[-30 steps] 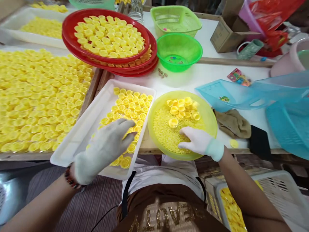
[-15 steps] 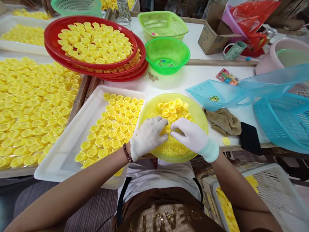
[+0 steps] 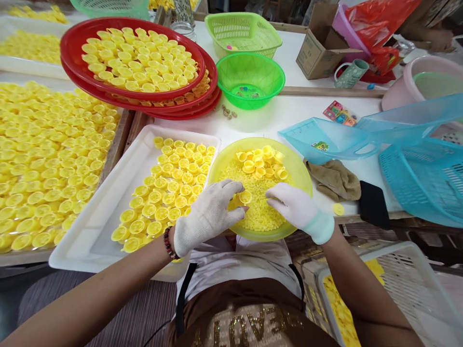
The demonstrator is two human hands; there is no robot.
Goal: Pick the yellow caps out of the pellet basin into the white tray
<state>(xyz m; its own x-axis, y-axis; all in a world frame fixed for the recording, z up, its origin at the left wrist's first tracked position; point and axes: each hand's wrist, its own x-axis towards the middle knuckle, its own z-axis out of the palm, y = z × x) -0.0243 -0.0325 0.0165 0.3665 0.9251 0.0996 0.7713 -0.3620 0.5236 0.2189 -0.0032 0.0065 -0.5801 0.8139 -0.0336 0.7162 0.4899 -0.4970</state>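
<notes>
My gloved left hand (image 3: 213,209) is closed around a small yellow plastic cup (image 3: 245,196), its open side up, over the yellow bowl (image 3: 216,161). Facing it, my gloved right hand (image 3: 293,205) has its fingertips drawn together above the bowl's right side; what they hold, if anything, is hidden. Small yellow pellets (image 3: 262,217) cover the bowl's floor. Loose yellow cups (image 3: 261,161) are heaped on the pellets at the far side. To the left, a white tray (image 3: 97,226) carries rows of cups with small bits inside.
Stacked red trays (image 3: 72,62) full of cups stand behind the white tray. A green bowl (image 3: 251,79) and a green basket (image 3: 244,29) are at the back. On the right lie a blue scoop-shaped tray (image 3: 311,135), a brown cloth (image 3: 334,179) and a black flat object (image 3: 374,205).
My hands have moved apart: the left went left with the cup, the right slid right over the pellets. The cup between them now shows more clearly.
</notes>
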